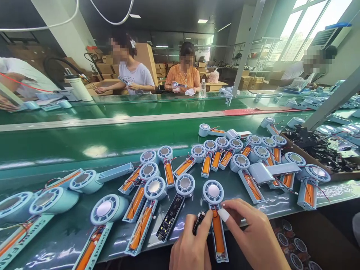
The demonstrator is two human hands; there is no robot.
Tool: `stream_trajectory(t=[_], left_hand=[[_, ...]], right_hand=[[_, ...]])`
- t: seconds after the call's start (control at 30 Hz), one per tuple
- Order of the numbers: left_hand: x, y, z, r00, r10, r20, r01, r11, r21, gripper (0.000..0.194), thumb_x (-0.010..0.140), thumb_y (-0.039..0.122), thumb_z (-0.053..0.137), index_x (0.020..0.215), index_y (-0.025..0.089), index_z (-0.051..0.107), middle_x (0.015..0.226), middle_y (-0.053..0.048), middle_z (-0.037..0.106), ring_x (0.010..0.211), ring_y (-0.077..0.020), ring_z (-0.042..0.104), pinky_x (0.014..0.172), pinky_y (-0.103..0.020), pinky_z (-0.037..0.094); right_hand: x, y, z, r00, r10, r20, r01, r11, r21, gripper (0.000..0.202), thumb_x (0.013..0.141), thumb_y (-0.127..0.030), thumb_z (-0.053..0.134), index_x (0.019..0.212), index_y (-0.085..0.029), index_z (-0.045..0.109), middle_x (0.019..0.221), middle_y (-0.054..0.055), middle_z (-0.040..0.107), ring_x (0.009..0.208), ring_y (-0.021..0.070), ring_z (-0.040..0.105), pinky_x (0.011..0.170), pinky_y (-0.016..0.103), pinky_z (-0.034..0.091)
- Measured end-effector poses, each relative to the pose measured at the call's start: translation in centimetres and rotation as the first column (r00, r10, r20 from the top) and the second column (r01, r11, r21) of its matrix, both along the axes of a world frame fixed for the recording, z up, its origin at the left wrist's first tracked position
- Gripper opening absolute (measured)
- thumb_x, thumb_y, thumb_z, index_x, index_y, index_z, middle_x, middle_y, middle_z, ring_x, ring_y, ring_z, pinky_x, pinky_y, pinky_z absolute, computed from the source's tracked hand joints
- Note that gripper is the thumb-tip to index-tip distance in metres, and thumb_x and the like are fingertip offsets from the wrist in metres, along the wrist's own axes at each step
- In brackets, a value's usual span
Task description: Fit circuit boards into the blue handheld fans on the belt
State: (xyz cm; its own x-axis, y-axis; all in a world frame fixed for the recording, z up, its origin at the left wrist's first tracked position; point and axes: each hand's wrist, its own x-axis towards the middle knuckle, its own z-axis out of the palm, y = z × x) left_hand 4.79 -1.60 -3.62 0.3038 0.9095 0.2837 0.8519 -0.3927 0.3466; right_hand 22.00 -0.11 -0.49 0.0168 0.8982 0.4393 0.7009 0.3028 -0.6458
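the left hand holds a small black board beside the open fan, while the right hand, fingers narrow, grip unclear, best treats its thin wires gently.

Four People and Stacked Cardboard Beyond Your Bench

Across from you, a person in an orange top was near a clear bottle. To that person's left in your view was a person in a pale T-shirt; a white tumbler stood nearer the white-sleeved person at far left. Behind were cardboard boxes. At right, another person was below tall windows. White cables looped overhead.
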Motion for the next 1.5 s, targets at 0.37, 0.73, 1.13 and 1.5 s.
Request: stream_trajectory(t=[0.37, 0.73, 1.13, 1.5], left_hand=[[-0.4, 0.4, 0.4, 0.992, -0.034, 0.124, 0.039, 0.998, -0.045, 0.060, 0.089, 0.003, 0.033, 0.130, 0.032, 0.066, 0.092, -0.006, 0.067, 0.063, -0.0157, 0.071, 0.054, -0.021, 0.055], [0.0, 0.5, -1.5, 0.734, 0.292, 0.614, -0.110, 0.942, -0.317, 0.043, 0.091, 0.022, 0.042, 0.131, 0.024, 0.058, 0.103, -0.005, 0.080, 0.085, -0.0215, 0.078, 0.077, -0.032, 0.062], [0.1, 0.1, -1.7, 0.798, 0.209, 0.566, -0.090, 0.969, -0.230, 0.039, 0.093, 0.023, 0.039, 0.122, 0.025, 0.064, 0.111, -0.002, 0.079, 0.101, -0.0204, 0.076, 0.086, -0.030, 0.059], [0.5, 0.1, -2.3, 0.722, 0.256, 0.643, -0.086, 0.955, -0.284, 0.038, 0.092, 0.027, 0.043, 0.119, 0.024, 0.070, 0.118, -0.008, 0.077, 0.108, -0.0269, 0.073, 0.094, -0.040, 0.059]], right_hand=[[-0.9, 1.0, 0.3, 0.975, 0.172, 0.141, -0.196, 0.965, 0.175, 0.029, 0.095, -0.008, 0.048, 0.105, -0.020, 0.073, 0.089, 0.006, 0.076, 0.074, 0.0186, 0.069, 0.065, 0.028, 0.059], [-1.3, 1.0, 0.3, 0.975, 0.167, -0.150, -0.194, 0.962, -0.192, 0.018, 0.094, -0.021, 0.056, 0.099, -0.023, 0.073, 0.091, 0.003, 0.078, 0.081, 0.0186, 0.075, 0.071, 0.024, 0.059], [-0.7, 1.0, 0.3, 0.935, 0.300, 0.191, -0.280, 0.952, -0.124, 0.030, 0.098, -0.010, 0.043, 0.113, -0.020, 0.067, 0.095, 0.006, 0.074, 0.080, 0.0191, 0.073, 0.071, 0.028, 0.058], [-1.6, 0.9, -0.3, 0.961, 0.276, -0.034, -0.275, 0.961, 0.021, 0.021, 0.098, -0.009, 0.047, 0.099, -0.024, 0.061, 0.097, 0.002, 0.068, 0.087, 0.0144, 0.065, 0.078, 0.021, 0.052]])
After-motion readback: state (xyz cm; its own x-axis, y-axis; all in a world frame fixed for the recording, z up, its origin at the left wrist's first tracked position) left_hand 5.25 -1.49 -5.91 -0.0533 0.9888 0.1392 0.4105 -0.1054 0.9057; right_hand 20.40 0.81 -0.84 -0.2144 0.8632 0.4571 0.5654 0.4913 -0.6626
